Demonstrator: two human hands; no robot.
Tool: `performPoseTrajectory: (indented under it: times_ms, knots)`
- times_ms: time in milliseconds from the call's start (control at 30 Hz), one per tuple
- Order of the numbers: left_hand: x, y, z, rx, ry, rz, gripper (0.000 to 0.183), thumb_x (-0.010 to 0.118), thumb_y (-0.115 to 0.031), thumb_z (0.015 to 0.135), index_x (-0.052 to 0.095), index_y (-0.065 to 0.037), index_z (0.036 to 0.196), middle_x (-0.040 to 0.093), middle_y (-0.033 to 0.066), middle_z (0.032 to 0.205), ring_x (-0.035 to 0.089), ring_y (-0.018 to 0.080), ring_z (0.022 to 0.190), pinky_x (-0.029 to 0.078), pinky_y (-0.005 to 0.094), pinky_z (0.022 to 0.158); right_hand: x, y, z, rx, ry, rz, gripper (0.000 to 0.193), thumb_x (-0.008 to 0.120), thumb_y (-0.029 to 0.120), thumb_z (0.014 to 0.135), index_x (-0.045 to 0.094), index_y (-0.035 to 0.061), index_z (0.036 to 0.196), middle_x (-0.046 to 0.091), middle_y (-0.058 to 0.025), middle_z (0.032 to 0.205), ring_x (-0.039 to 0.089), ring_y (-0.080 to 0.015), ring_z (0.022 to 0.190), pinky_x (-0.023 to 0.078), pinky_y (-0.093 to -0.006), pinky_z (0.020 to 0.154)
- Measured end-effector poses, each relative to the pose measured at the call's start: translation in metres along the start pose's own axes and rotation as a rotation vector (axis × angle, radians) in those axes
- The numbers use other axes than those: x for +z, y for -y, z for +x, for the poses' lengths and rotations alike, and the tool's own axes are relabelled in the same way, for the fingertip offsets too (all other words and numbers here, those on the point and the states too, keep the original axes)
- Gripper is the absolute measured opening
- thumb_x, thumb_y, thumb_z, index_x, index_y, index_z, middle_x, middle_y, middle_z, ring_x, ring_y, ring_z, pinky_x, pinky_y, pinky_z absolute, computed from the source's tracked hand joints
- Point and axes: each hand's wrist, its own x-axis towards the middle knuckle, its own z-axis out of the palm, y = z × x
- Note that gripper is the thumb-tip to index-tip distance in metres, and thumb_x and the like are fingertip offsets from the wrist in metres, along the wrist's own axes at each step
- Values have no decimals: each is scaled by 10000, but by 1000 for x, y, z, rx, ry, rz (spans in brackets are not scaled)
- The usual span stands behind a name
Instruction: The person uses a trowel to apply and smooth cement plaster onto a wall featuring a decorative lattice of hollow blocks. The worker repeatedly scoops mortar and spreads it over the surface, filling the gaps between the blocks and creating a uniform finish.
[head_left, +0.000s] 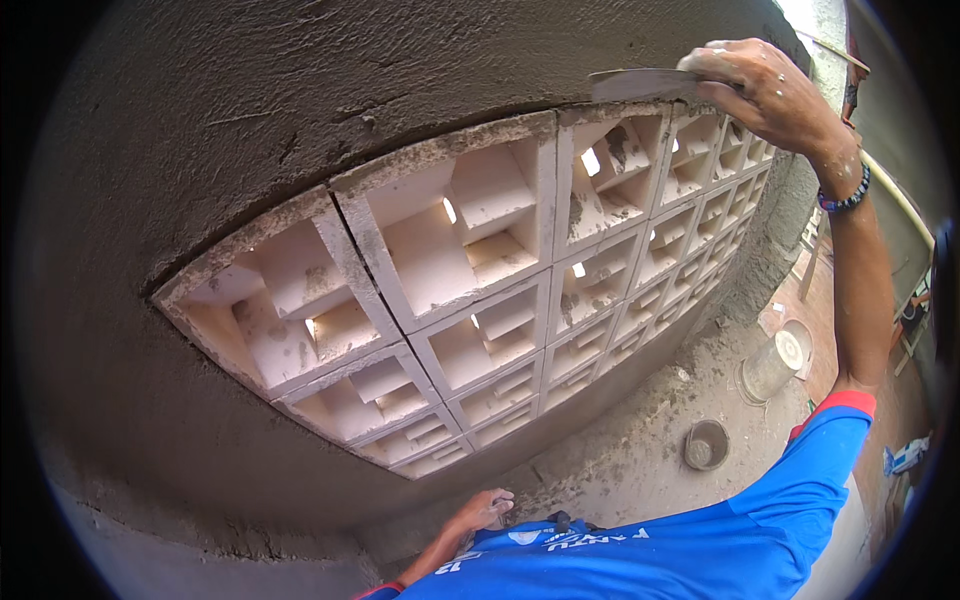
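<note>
My right hand (pixel 755 85) is raised at the upper right, its fingers closed around a trowel (pixel 645 84). Its thin grey blade points left and lies along the top edge of the breeze-block panel (pixel 550 225), close to the wet plaster. Grey smears coat the fingers. Pale square blocks with angled inner slats make up this panel, and daylight shows through some gaps. Dark mortar (pixel 280 90) covers the wall above and around it. Low in the view, below the panel, my left hand (pixel 485 510) has curled fingers; whatever they hold, if anything, is hidden.
On the floor to the right stand a small dark bucket (pixel 706 445) and a larger pale bucket (pixel 772 365). Mortar crumbs litter the grey ground (pixel 610 460). A pale pole or hose (pixel 898 198) runs behind my right arm, and a blue-and-white bag (pixel 905 456) lies at the far right.
</note>
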Motion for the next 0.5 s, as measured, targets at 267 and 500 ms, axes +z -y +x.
performPoseTrajectory:
  times_ms: [267,500]
  knots:
    - [-15,8,1,23,-23,-23,429,575,-330,948,583,-34,1259,646,175,1185,618,302,1085,468,382,937,-4,27,49,-235,-12,-5,181,679,170,846,669,91,1009,678,-52,824,666,-174,792,562,-291,709]
    - [-37,-5,6,-102,127,-42,420,572,-314,956,566,-51,1284,610,167,1254,552,308,1201,424,418,1012,4,21,46,-227,-17,-17,182,671,155,852,669,98,1025,682,-58,830,672,-180,803,566,-294,722]
